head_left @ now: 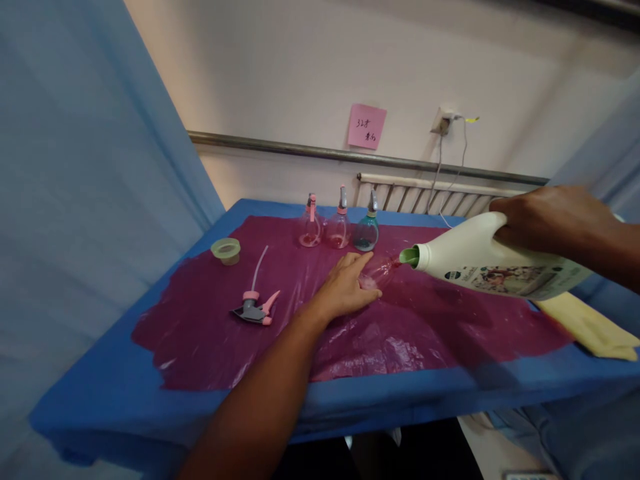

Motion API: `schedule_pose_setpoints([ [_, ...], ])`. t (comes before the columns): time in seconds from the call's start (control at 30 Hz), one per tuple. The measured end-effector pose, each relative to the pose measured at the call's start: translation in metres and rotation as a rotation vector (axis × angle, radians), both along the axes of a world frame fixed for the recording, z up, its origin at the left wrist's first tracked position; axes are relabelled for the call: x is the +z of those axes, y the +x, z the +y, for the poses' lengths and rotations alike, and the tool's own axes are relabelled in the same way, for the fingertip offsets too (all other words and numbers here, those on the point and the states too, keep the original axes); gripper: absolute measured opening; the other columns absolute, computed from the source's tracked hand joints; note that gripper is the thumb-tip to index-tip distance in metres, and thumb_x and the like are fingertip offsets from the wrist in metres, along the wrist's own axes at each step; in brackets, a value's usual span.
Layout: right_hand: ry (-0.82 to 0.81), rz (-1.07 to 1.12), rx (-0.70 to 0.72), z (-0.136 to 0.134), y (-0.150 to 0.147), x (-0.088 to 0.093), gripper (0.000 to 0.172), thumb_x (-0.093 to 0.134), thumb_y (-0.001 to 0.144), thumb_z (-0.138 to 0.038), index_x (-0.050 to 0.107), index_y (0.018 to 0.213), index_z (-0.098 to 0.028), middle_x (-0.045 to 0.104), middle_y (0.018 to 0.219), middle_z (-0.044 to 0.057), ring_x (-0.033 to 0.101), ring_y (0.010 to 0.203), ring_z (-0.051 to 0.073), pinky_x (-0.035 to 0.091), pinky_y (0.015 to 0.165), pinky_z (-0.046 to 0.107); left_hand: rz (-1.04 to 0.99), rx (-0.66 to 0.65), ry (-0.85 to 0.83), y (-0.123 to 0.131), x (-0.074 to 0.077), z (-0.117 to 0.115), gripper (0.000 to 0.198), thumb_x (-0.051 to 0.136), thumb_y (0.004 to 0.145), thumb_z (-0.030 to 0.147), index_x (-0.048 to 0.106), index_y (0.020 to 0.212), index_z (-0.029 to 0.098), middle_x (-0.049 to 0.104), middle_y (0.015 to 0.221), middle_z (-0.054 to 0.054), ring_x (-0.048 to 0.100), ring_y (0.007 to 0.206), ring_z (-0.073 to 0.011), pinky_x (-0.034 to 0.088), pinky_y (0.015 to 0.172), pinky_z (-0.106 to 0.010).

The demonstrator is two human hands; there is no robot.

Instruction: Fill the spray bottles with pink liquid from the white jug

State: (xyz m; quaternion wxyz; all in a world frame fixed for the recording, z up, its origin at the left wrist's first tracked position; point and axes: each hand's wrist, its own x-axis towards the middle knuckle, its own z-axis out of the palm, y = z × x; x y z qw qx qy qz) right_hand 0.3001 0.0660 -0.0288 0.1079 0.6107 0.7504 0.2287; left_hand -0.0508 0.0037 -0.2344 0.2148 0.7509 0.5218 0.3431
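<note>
Jug (pixel 465 260), cream plastic, tilts at frame right, gripped by my right hand (pixel 537 217). Centre, my left hand (pixel 346 285) clasps a clear spray bottle (pixel 379 272) just beside the green spout (pixel 409 257).

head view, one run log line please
left hand: gripping clear bottle | right hand: holding tilted jug | jug mouth: near bottle neck

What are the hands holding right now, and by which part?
The right hand holds the cream jug by its handle; the left hand holds the clear bottle around its body.
</note>
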Motion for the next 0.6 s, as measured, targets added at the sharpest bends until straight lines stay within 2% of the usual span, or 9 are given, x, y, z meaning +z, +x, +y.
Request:
schedule_pose_setpoints([
  [0.27,0.025,0.033,0.054,0.0045,0.0079,-0.0023,0.031,0.058,0.088,-0.05,0.079,0.102,-0.032,0.079,0.094,0.014,0.068,0.076,0.033,0.038,0.065,0.041,0.007,0.0,-0.025,-0.0005,0.0005,-0.0006,0.095,0.088,0.088,0.041,0.052,0.176,0.03,0.059,0.165,-0.014,0.056,0.159,-0.0384,0.046,0.139,-0.058],
  [0.6,0.017,-0.002,0.043,0.0033,0.0041,0.0008,0.032,0.056,0.089,-0.05,0.079,0.103,-0.032,0.08,0.095,0.013,0.068,0.076,0.033,0.038,0.064,0.04,0.001,-0.01,-0.019,-0.0013,0.0005,0.0002,0.095,0.088,0.088,0.042,0.053,0.175,0.032,0.059,0.166,-0.014,0.057,0.159,-0.0387,0.046,0.138,-0.059],
])
